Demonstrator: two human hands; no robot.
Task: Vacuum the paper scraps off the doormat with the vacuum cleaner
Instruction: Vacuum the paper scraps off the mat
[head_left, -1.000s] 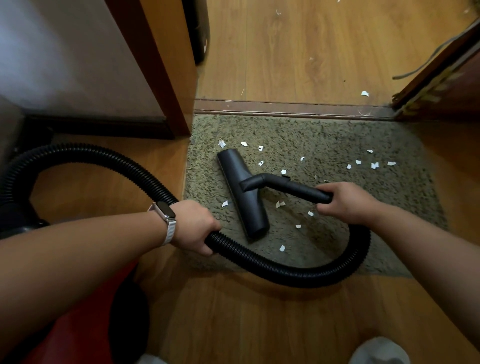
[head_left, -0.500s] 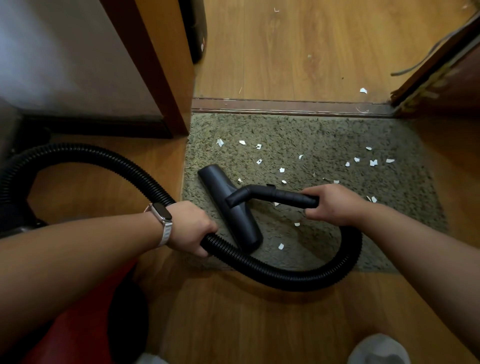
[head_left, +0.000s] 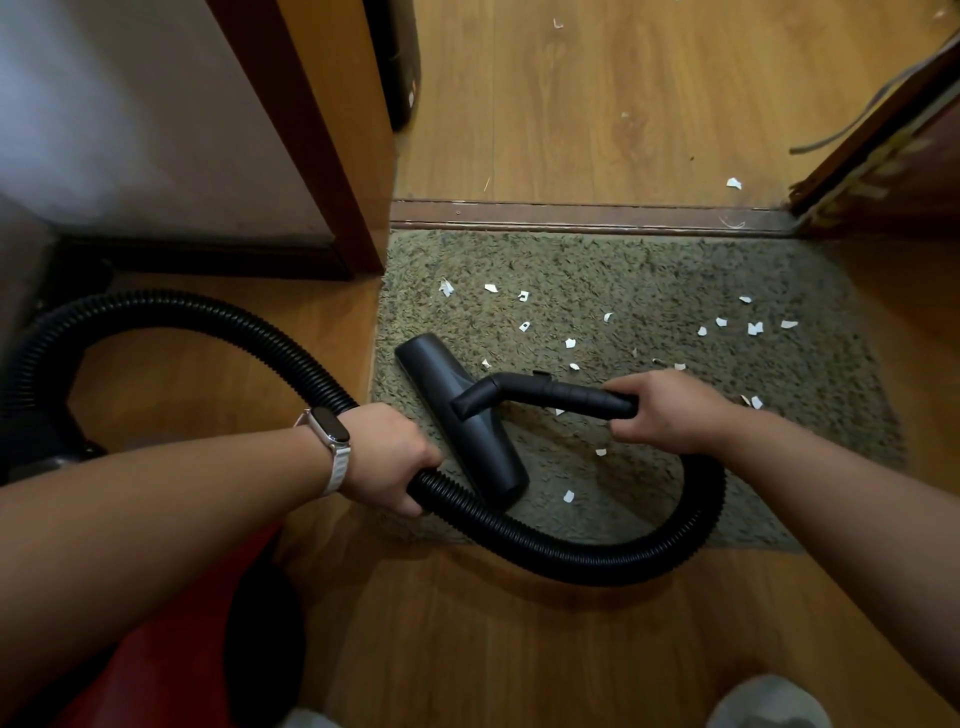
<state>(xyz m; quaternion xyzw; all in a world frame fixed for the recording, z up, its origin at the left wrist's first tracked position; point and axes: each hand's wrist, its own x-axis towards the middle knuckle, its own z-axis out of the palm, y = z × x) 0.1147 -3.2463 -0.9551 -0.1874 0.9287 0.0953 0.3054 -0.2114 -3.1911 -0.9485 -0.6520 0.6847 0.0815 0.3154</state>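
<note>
A green-grey shaggy doormat (head_left: 649, 280) lies before the door threshold, strewn with several white paper scraps (head_left: 753, 327). The black vacuum floor nozzle (head_left: 457, 410) rests on the mat's left part, angled toward me. My right hand (head_left: 670, 410) grips the black handle tube (head_left: 571, 397) just behind the nozzle's elbow. My left hand (head_left: 389, 457), with a watch on its wrist, grips the ribbed black hose (head_left: 597, 556), which loops under the nozzle and round to the right hand. The red vacuum body (head_left: 171, 665) sits at the lower left.
A brown door frame (head_left: 322, 135) and a white wall stand at the left. A dark threshold strip (head_left: 597, 215) edges the mat. Beyond it, wooden floor holds a few stray scraps (head_left: 733, 183). An open door's edge (head_left: 883, 150) is at the right. My foot (head_left: 769, 701) shows below.
The nozzle has slid left and toward me across the mat, and both hands moved with it. A scrap that lay left of the nozzle is gone.
</note>
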